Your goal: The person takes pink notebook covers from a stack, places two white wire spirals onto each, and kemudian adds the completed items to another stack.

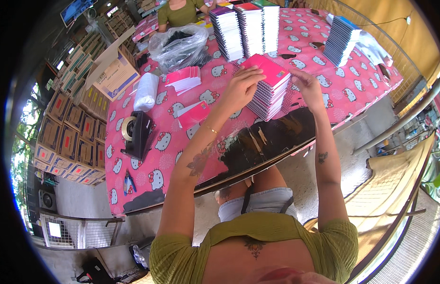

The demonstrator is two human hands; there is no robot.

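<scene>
A tall stack of spiral notebooks (272,90) with pink-red covers stands near the table's front edge. My left hand (243,84) rests at its left side, fingers stretched over the edge of the top cover. On the right, my right hand (307,87) is beside the top corner, its fingers bent but apart; whether the fingertips touch the covers is hard to tell. The wire bindings show along the stack's front side. Left of my left forearm lie a small fan of pink-covered booklets (194,115) and a thicker pile of pink-covered booklets (184,78).
A black tape dispenser (137,135), pliers (129,182) and a white plastic roll (146,92) lie on the left of the table. Farther back are a clear bag (179,47), an open carton (113,73) and other notebook stacks (250,31). Another person (179,14) is across the table.
</scene>
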